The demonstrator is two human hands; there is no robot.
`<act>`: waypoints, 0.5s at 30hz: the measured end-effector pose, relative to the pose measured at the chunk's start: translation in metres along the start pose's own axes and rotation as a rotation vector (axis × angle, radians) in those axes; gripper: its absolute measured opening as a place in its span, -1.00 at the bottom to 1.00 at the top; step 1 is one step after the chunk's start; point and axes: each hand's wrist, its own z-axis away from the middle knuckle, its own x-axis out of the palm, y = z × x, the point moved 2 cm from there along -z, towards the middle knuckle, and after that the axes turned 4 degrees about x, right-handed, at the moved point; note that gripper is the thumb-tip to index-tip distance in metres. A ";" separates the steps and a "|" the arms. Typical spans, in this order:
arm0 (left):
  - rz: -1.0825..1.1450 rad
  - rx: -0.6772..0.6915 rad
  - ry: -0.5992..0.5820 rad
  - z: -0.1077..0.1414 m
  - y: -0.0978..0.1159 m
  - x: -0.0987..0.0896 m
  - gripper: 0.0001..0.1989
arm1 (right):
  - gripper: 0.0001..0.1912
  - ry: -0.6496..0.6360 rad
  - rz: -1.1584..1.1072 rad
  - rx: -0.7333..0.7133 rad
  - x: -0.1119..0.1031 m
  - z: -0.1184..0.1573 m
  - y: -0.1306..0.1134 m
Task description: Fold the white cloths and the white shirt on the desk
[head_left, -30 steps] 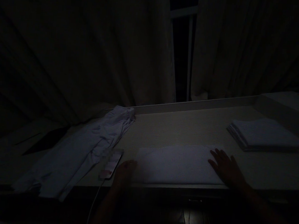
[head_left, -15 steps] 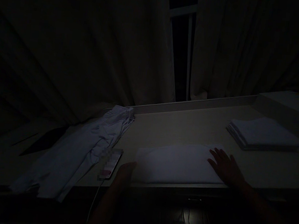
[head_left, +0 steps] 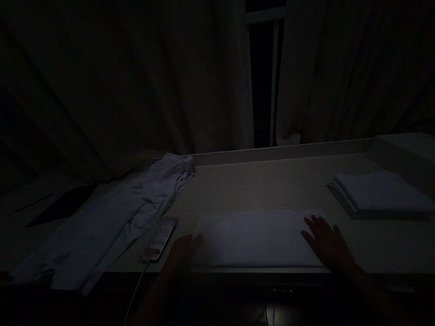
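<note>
A white cloth folded into a long flat strip (head_left: 254, 238) lies along the front edge of the light table. My right hand (head_left: 327, 243) rests on its right end, palm down with the fingers spread. At the left end is my left hand (head_left: 185, 249), touching the cloth's edge; its thumb and a finger show a little apart, the rest is dark. Neither hand grips anything. A crumpled white garment (head_left: 119, 220) stretches over the table at the left, its lower end hanging past the front edge. To the right sits a stack of folded white cloths (head_left: 386, 194).
Between the garment and my left hand lies a phone (head_left: 161, 239) with a white cable (head_left: 133, 298) running down off the edge. A dark flat object (head_left: 63, 204) is at the far left. Curtains (head_left: 135, 63) hang behind the table's raised back ledge (head_left: 283, 151).
The thumb side of my left hand has shifted slightly right onto the cloth's left end. My right hand has stayed nearly in place.
</note>
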 end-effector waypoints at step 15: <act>0.336 -0.152 -0.116 -0.009 0.006 0.012 -0.56 | -0.38 0.000 -0.043 0.008 -0.016 0.002 -0.005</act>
